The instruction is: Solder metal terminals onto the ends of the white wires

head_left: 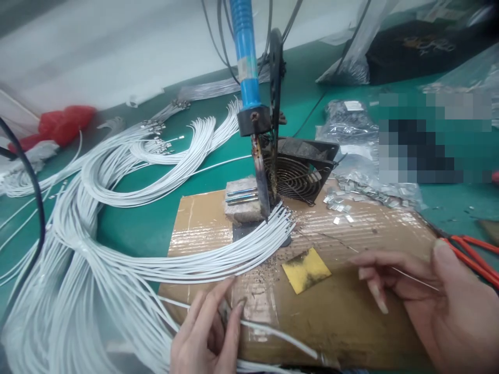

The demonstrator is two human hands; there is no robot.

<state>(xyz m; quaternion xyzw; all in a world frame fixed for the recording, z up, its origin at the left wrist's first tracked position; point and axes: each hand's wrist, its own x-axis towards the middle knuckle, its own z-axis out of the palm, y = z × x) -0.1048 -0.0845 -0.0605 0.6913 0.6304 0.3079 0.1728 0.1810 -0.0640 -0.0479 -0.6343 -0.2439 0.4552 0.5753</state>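
Low in the head view, my left hand (212,327) is closed around a white cable (278,332), whose free end points to the right. My right hand (432,296), fingers curled, has a thin wire (415,279) running through it over the cardboard (351,311). A yellow sponge (306,270) with dark smudges lies between the hands. Above it, a blue-handled soldering iron (247,62) hangs tip down in a clamp. Its tip meets a pale block (244,200), beside the dark ends of a bundle of white cables (218,262).
More coiled white cables (113,187) cover the left side. Behind the iron a black fan (296,171) leans near scattered small metal pieces (351,195) and plastic bags (346,119). Orange-handled pliers (473,252) lie beside my right hand. A dark cord (39,208) crosses the left edge.
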